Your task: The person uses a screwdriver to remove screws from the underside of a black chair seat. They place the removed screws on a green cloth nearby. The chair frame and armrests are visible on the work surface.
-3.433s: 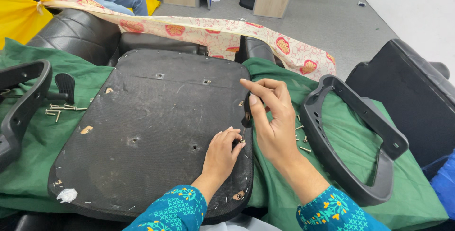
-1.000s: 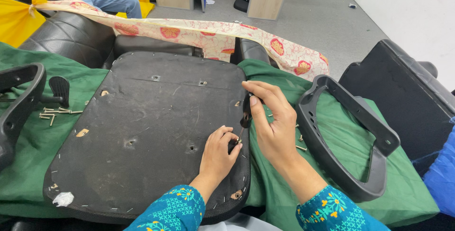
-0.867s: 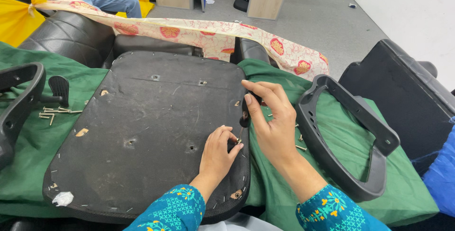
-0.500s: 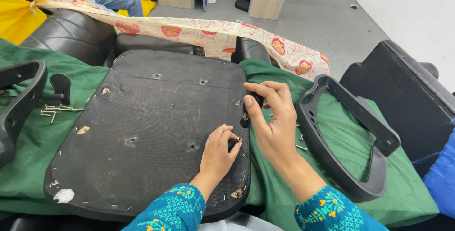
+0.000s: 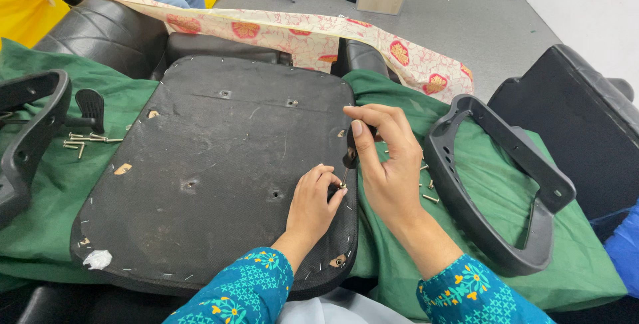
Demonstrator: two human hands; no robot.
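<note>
Seat base between two armrests on a cloth.
Fingers point(image 5: 327, 179) rest on the seat base point(image 5: 219, 164); loose screws point(image 5: 426, 187) and one armrest point(image 5: 496, 184) lie right of them, the other armrest point(image 5: 30, 138) far left.

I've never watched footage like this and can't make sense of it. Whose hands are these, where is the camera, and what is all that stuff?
The one view comes from a camera worn on a person's head, looking down at their own two bare hands. The black board is the underside of a chair seat, lying on a green cloth. The left hand steadies a small screw at the board's right edge. The right hand holds a dark-handled screwdriver on that screw. A black armrest lies to the right, another to the left, with loose screws beside it. A floral cloth lies behind.
</note>
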